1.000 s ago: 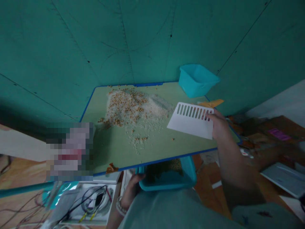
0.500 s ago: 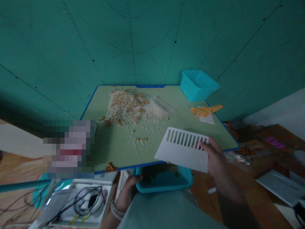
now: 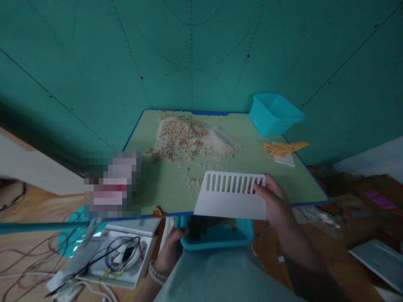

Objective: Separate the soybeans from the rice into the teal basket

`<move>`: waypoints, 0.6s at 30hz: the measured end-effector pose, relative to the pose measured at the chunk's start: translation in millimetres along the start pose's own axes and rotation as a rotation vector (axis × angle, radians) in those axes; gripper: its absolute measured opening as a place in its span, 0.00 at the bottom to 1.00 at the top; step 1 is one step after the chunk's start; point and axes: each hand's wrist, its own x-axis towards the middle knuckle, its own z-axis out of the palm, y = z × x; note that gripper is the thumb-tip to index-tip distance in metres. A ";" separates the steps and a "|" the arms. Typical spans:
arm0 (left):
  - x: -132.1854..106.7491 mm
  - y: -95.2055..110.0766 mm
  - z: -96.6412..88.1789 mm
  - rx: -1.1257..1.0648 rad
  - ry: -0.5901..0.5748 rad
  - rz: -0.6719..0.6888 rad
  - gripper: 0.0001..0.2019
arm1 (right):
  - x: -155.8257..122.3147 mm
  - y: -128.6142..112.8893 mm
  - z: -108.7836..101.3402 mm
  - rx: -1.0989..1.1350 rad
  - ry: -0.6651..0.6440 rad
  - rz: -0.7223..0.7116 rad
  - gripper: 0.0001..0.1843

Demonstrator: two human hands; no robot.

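Note:
A white plastic scraper (image 3: 231, 204) with a row of slots is gripped by its right end in my right hand (image 3: 275, 201). It hangs over the table's front edge, above a blue basin (image 3: 217, 244). My left hand (image 3: 172, 246) grips the basin's left rim, thumb on the inner side. Inside the basin lie dark contents and some yellowish beans (image 3: 232, 223). On the green table (image 3: 170, 191), white rice-like grains (image 3: 222, 140) are spread in a heap, with round yellow-brown beans (image 3: 179, 130) mixed in, mostly on the left.
An upright blue tub (image 3: 273, 121) stands at the table's back right. Before it lies an orange cloth (image 3: 283, 148) on a white piece. A blurred-out object (image 3: 116, 184) is at the left edge. A box of cables (image 3: 122, 256) sits on the floor.
The view has turned slightly left, so the table appears farther right. My right hand has brought the scraper leftward over the basin and levelled it. My left hand still holds the basin.

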 end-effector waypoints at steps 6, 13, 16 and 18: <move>0.9 -1.0 -11.1 -0.002 -0.016 -0.007 0.29 | 15.0 -0.2 23.8 0.011 -0.089 -0.014 0.11; -1.1 -0.1 -12.4 -0.007 -0.045 0.023 0.25 | 39.3 5.7 31.1 0.086 -0.088 -0.120 0.11; -1.0 -0.8 -13.7 -0.012 -0.052 0.028 0.22 | 49.2 -3.1 28.7 0.151 -0.028 -0.160 0.11; -1.1 -1.7 -14.6 -0.019 -0.038 0.018 0.19 | 57.3 -12.4 25.3 0.198 0.030 -0.181 0.12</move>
